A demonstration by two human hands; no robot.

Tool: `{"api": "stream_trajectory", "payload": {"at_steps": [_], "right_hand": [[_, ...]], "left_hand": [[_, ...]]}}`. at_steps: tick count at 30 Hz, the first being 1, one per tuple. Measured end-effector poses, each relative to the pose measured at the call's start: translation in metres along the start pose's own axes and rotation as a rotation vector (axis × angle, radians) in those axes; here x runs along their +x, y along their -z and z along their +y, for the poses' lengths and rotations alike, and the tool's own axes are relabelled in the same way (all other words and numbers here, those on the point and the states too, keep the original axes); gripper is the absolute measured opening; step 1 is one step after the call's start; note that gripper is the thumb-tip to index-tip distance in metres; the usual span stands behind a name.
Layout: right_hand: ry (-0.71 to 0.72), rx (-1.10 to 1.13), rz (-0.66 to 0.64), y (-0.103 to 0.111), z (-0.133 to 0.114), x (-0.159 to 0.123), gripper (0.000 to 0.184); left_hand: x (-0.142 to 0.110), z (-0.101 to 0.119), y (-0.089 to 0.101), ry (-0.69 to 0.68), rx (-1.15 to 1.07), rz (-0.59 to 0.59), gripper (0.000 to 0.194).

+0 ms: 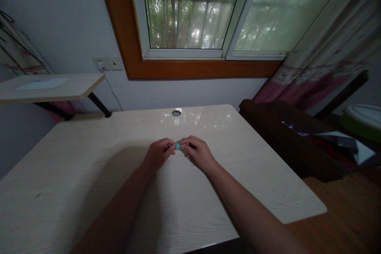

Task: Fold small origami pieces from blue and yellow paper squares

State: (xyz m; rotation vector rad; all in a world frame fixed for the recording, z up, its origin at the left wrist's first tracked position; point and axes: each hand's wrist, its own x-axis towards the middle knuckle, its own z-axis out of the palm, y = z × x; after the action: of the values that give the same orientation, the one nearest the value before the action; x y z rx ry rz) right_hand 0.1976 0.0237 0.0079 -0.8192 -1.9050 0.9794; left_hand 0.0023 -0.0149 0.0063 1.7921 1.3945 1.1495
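Observation:
Both hands meet over the middle of the pale wood-grain desk (190, 206). Between their fingertips is a small turquoise object (177, 146), too small for me to name its kind. My left hand (160, 151) pinches it from the left, thumb against fingers. From the other side my right hand (197, 151) pinches it as well, its fingers bent and pressed together. Short thin dark bits seem to stick out toward the fingers on each side. The fingertips cover most of whatever lies beyond the turquoise part.
A round cable hole (176, 113) is near the desk's back edge. On the left a raised shelf (74, 87) on black legs holds a pale sheet (43, 83). Beyond stand a wall socket (107, 63) and a window (190, 20). Dark furniture (276, 139) flanks the right edge.

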Motion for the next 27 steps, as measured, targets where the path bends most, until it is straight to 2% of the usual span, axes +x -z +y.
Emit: {"api": "stream_trajectory", "payload": {"at_steps": [5,11,19,27], "right_hand": [[0.110,-0.084,0.043,0.0003,-0.0036,0.0002,0.014],[0.144,-0.047,0.022,-0.0020,-0.0005,-0.0010,0.013],[0.128,-0.040,-0.053,-0.0014,-0.0018,0.0000,0.013],[0.103,-0.055,-0.042,-0.0007,-0.0043,0.0003,0.015]], "left_hand": [[0.0008,-0.0009,-0.0006,0.015,-0.010,0.026,0.016],[0.0005,0.0004,-0.0025,0.051,-0.121,0.008,0.016],[0.0003,-0.0005,-0.0021,0.078,-0.165,-0.037,0.017],[0.0003,-0.0034,-0.0034,0.085,-0.200,-0.031,0.018]]}}
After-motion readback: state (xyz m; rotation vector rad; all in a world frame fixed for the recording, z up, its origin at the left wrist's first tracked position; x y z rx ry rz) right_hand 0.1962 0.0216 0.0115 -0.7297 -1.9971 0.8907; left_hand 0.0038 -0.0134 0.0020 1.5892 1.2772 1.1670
